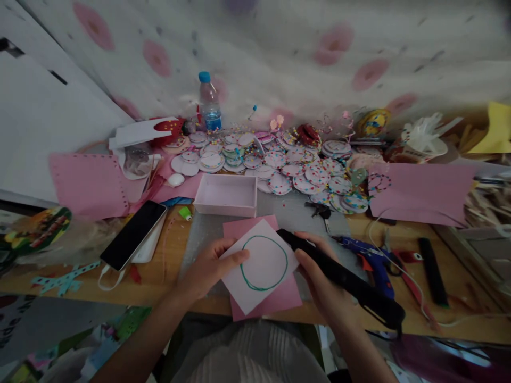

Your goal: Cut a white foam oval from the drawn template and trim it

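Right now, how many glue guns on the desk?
2. A black glue gun held in the right hand, and a blue glue gun lying on the desk right of it. Clutter may hide others.

Box [227, 194] behind card [261, 266]; phone [133, 234] to its left

A home craft corner is showing itself here: beyond the right hand [319, 276], dozens of round sprinkle-patterned paper discs [295, 170] are crowding a cluttered wooden table [167, 255], a blue glue gun [373, 263] is lying just beside it, and pink paper sheets [423, 191] are spreading under doughnut-print wallpaper [279, 48].
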The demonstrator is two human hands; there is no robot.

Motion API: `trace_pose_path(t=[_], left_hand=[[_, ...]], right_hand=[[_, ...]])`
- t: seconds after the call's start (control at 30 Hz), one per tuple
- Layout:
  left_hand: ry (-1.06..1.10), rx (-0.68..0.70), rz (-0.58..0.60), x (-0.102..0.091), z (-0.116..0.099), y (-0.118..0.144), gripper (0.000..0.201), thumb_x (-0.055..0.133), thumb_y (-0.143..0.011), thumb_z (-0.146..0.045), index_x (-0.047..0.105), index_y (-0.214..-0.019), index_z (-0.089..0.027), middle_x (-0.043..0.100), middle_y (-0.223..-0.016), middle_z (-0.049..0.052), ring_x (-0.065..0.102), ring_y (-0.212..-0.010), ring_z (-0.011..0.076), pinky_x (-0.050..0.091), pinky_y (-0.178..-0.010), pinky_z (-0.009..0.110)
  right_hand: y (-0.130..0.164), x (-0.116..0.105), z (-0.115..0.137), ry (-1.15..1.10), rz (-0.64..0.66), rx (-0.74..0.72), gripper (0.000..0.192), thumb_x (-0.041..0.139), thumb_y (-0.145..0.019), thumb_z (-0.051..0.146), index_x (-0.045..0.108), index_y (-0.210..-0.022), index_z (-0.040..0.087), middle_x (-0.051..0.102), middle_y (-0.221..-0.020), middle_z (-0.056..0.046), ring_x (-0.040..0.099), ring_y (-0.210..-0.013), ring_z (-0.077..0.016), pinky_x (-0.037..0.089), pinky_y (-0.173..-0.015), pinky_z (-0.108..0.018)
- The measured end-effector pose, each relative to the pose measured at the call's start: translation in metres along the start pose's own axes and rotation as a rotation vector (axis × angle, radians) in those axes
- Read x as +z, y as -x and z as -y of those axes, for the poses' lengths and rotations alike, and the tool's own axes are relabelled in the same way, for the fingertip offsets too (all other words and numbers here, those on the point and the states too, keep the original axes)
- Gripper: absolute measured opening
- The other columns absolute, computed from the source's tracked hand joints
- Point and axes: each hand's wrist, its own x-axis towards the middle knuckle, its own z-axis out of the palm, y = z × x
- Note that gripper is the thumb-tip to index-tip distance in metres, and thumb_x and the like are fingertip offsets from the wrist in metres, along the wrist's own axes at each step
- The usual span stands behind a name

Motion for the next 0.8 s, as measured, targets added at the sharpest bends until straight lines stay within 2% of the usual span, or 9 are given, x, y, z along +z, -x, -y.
trace_pose_path(t=[0.1,0.2,0.3,0.4,0.43,0.5,0.63,0.73,0.8], left_hand=[[0.003,0.015,-0.105,-0.003,0.012,-0.004,0.032,0.068,-0.078,-0.045,0.066,-0.093,-0.017,0.069,-0.081,0.002,0.061,-0.067,0.0132,0.046,-0.057,0.020],[-0.101,0.071,-0.155,-0.005,0.027,-0.010,0.035,0.063,-0.083,-0.044,0.060,-0.106,-0.017,0.070,-0.099,0.006,0.065,-0.085,0.0189,0.050,-0.068,0.026],[-0.453,0.193,-0.168,-0.012,0.035,-0.013,0.035,0.057,-0.086,-0.040,0.056,-0.113,-0.017,0.068,-0.105,0.009,0.065,-0.094,0.0236,0.052,-0.078,0.034],[-0.950,0.413,-0.325,-0.024,0.032,-0.014,0.044,0.057,-0.087,-0.041,0.051,-0.125,-0.019,0.061,-0.119,0.012,0.057,-0.110,0.0291,0.047,-0.091,0.044],[-1.067,0.487,-0.344,-0.027,0.029,-0.015,0.049,0.057,-0.087,-0.042,0.048,-0.129,-0.020,0.058,-0.124,0.012,0.054,-0.116,0.0296,0.045,-0.095,0.046],[-1.200,0.606,-0.254,-0.032,0.024,-0.018,0.057,0.057,-0.087,-0.045,0.042,-0.136,-0.021,0.051,-0.135,0.012,0.047,-0.125,0.0286,0.040,-0.103,0.045],[-1.329,0.690,0.086,-0.026,0.026,-0.038,0.083,0.059,-0.078,-0.064,0.033,-0.143,-0.018,0.031,-0.153,0.014,0.025,-0.141,0.0290,0.022,-0.115,0.046],[-1.387,0.668,0.171,-0.019,0.037,-0.056,0.107,0.058,-0.068,-0.076,0.023,-0.148,-0.013,0.023,-0.156,0.016,0.013,-0.145,0.0287,0.009,-0.118,0.046],[-1.408,0.657,0.174,-0.018,0.044,-0.063,0.112,0.056,-0.067,-0.078,0.019,-0.149,-0.011,0.019,-0.157,0.015,0.009,-0.146,0.0278,0.005,-0.118,0.044]], right_hand=[[-0.004,0.002,-0.006,-0.160,-0.001,0.036,0.029,0.060,-0.085,0.037,0.058,-0.110,0.025,0.068,-0.071,0.001,0.063,-0.059,-0.0164,0.052,-0.058,-0.031],[-0.007,-0.001,-0.015,-0.233,0.000,0.043,0.033,0.054,-0.088,0.037,0.051,-0.119,0.024,0.066,-0.065,0.002,0.061,-0.057,-0.0159,0.050,-0.058,-0.030],[-0.008,-0.006,-0.021,-0.170,0.006,0.051,0.030,0.054,-0.089,0.035,0.049,-0.117,0.025,0.064,-0.067,0.003,0.060,-0.060,-0.0150,0.048,-0.061,-0.029],[-0.010,-0.009,-0.021,-0.025,0.006,0.009,0.024,0.058,-0.086,0.032,0.050,-0.108,0.025,0.063,-0.068,0.003,0.059,-0.062,-0.0145,0.047,-0.062,-0.028],[-0.011,-0.010,-0.021,0.030,0.015,-0.019,0.024,0.060,-0.085,0.031,0.051,-0.106,0.025,0.063,-0.069,0.003,0.059,-0.062,-0.0145,0.047,-0.061,-0.028],[-0.014,-0.011,-0.020,0.133,0.072,-0.072,0.024,0.062,-0.083,0.030,0.052,-0.104,0.023,0.062,-0.073,0.002,0.059,-0.063,-0.0147,0.047,-0.058,-0.027],[-0.024,-0.012,-0.022,0.274,0.270,-0.150,0.017,0.059,-0.084,0.027,0.054,-0.100,0.023,0.061,-0.077,0.001,0.059,-0.064,-0.0151,0.048,-0.056,-0.026],[-0.035,-0.014,-0.029,0.382,0.424,-0.247,0.018,0.054,-0.086,0.022,0.056,-0.103,0.023,0.066,-0.090,-0.003,0.064,-0.079,-0.0185,0.052,-0.066,-0.030],[-0.043,-0.016,-0.034,0.453,0.533,-0.313,0.025,0.052,-0.086,0.020,0.057,-0.111,0.024,0.068,-0.100,-0.005,0.066,-0.088,-0.0205,0.053,-0.073,-0.032]])
